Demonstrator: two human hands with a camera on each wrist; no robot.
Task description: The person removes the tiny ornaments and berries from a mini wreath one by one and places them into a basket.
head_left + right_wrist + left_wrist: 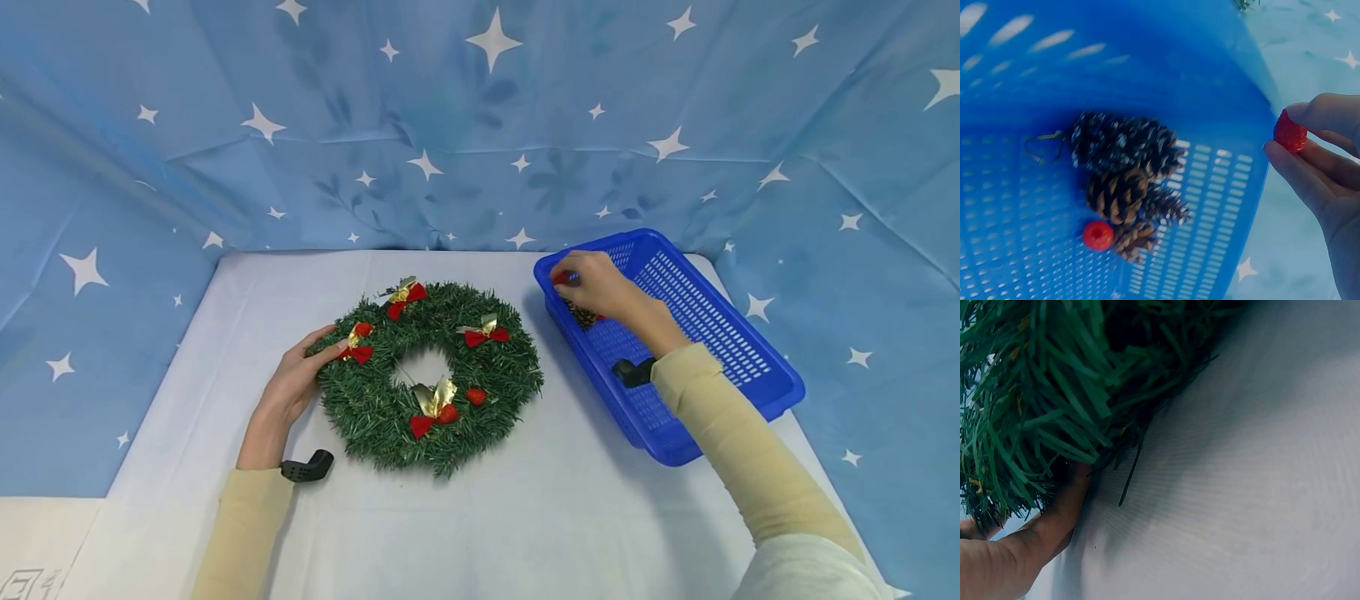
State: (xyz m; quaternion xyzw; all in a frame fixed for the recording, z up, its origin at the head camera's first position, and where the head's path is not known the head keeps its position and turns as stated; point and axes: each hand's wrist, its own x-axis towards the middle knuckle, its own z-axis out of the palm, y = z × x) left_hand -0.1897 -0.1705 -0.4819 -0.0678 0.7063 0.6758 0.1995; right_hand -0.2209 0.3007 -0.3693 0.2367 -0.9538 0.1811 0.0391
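Note:
A green wreath (360,417) trimmed with red bows, gold leaves and red berries lies on the white-covered table. At its left edge my left hand (292,379) grips it, thumb on top and fingers under the greenery, partly hidden. My right hand (600,287) is over the far left end of the blue plastic basket (712,321). Between thumb and fingertips it pinches a red artificial berry (1289,131). In the right wrist view several pine cones (1125,147), one frosted white, lie in the basket beside a red bead-like ball (1098,235) with a hole.
A blue cloth (450,192) with white stars hangs behind the table and along both sides. The basket's raised rim (791,385) stands to the right of the wreath. A black wrist camera (307,467) sits beside the left cuff, another (632,372) beside the right.

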